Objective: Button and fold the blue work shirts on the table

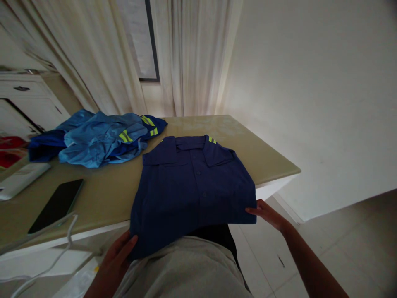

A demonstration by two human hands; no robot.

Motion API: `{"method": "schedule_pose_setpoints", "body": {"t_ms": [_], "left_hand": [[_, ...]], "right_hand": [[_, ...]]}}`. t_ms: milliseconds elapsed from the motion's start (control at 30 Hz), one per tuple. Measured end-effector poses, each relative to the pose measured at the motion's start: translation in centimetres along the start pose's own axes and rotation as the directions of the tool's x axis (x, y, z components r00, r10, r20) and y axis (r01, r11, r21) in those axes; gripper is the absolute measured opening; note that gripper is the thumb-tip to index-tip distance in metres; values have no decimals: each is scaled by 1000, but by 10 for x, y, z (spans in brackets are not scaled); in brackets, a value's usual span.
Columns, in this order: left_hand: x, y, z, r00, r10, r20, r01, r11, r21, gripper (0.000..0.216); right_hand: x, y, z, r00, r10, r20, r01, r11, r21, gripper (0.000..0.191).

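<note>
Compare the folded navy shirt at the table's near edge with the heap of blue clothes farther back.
The navy shirt is folded flat and neat; the blue clothes heap lies crumpled. The shirt is uniformly dark navy; the heap mixes light and darker blue. Left hand and right hand hold the shirt; nothing touches the heap. Both show yellow-green stripes.

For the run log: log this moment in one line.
left hand: grips folded navy shirt | right hand: grips shirt | nearby: blue clothes pile

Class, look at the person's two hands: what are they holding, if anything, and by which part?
Both hold the folded dark navy cloth shirt by its near hem: left hand at the near left corner, right hand at the near right corner.
</note>
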State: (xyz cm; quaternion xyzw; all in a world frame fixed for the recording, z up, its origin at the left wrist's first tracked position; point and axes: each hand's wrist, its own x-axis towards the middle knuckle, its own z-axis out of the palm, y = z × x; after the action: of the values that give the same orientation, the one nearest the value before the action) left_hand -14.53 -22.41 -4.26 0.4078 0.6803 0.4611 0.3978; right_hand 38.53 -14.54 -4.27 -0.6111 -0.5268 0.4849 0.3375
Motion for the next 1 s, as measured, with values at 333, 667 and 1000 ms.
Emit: {"method": "schedule_pose_setpoints", "body": {"t_ms": [333, 667, 1000], "left_hand": [[92, 101, -4, 990, 133, -51, -142, 952, -270, 38], [231, 164, 41, 982, 177, -60, -187, 945, -270, 37], [209, 89, 12, 941, 333, 60, -329, 859, 392, 75]], "right_hand": [[43, -130, -34, 896, -294, -333, 406, 846, 346, 43], [210, -168, -13, 853, -232, -468, 267, 964, 9, 51], [158, -86, -22, 890, -251, -380, 126, 937, -325, 59]]}}
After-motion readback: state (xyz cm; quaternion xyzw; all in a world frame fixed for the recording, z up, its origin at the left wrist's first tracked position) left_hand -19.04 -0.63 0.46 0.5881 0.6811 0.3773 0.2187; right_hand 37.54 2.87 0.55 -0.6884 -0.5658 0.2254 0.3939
